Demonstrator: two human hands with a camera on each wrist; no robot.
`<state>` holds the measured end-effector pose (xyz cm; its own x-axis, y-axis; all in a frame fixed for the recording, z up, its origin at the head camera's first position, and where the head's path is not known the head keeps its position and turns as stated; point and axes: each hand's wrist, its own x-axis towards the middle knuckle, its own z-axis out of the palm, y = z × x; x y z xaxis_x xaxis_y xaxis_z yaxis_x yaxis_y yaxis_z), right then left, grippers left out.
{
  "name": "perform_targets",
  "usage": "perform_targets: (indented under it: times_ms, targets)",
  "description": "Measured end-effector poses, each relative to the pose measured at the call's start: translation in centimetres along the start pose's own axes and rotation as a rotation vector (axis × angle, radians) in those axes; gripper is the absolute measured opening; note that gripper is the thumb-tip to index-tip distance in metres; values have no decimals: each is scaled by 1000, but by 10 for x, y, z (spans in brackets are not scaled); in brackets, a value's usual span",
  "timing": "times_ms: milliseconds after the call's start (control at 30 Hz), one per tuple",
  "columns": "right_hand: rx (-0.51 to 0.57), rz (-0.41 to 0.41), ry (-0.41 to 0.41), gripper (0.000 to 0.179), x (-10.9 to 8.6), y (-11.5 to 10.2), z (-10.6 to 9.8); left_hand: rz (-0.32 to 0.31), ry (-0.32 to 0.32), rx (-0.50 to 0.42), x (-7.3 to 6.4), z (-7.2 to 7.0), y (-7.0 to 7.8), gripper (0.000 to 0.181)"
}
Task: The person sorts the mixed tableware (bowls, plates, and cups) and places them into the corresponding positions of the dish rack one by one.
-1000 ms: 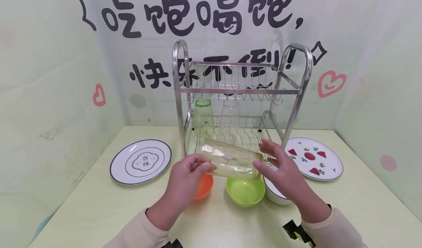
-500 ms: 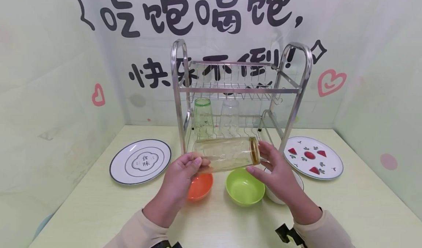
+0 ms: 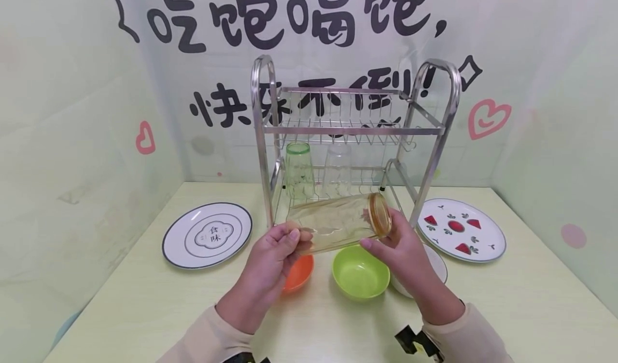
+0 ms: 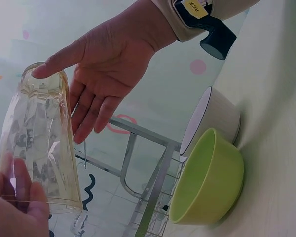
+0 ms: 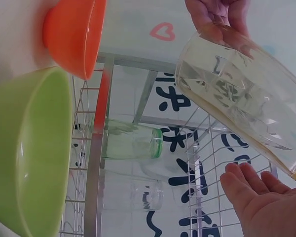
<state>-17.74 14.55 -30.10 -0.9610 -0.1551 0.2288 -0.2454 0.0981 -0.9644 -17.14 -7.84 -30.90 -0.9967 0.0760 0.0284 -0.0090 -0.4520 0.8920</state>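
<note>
My left hand [image 3: 267,258] pinches the open rim end of a clear amber drinking glass [image 3: 333,223] between thumb and fingers. The glass lies nearly sideways in the air, its thick base tilted up to the right. At that base is my right hand [image 3: 407,253]. In the left wrist view the right thumb touches the glass near its base, while the other fingers [image 4: 91,106] stretch out relaxed beside it. Behind, a green glass [image 3: 299,172] and a clear glass [image 3: 338,172] stand upside down on the lower tier of a metal dish rack [image 3: 352,131].
A green bowl [image 3: 361,272], an orange bowl [image 3: 299,274] and a white bowl [image 3: 436,266] stand in front of the rack. A white plate with a blue rim [image 3: 176,242] lies at left, a watermelon-patterned plate [image 3: 487,234] at right. The rack's upper tier overhangs the standing glasses.
The amber glass has turned so its thick base now points up and toward the camera at right. My right hand has shifted round that base; my left hand keeps its pinch.
</note>
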Motion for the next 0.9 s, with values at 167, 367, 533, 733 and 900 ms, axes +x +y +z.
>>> perform_targets:
  times_ms: [167,367,533,733,900]
  targets:
    - [72,-22,13,65,0,-3,4,-11,-19,-36,1,2,0,27]
    - [83,30,66,68,0,-8,7,-29,-57,-69,1,3,0,25]
    - [126,-5,101,63,-1,-10,10,-20,-87,-61,1,4,0,22]
    - [167,-67,117,58,-1,-9,13,-18,-58,-27,1,9,-1,18]
    - [167,-75,130,57,-2,-10,14,-19,-18,26,1,11,-4,13]
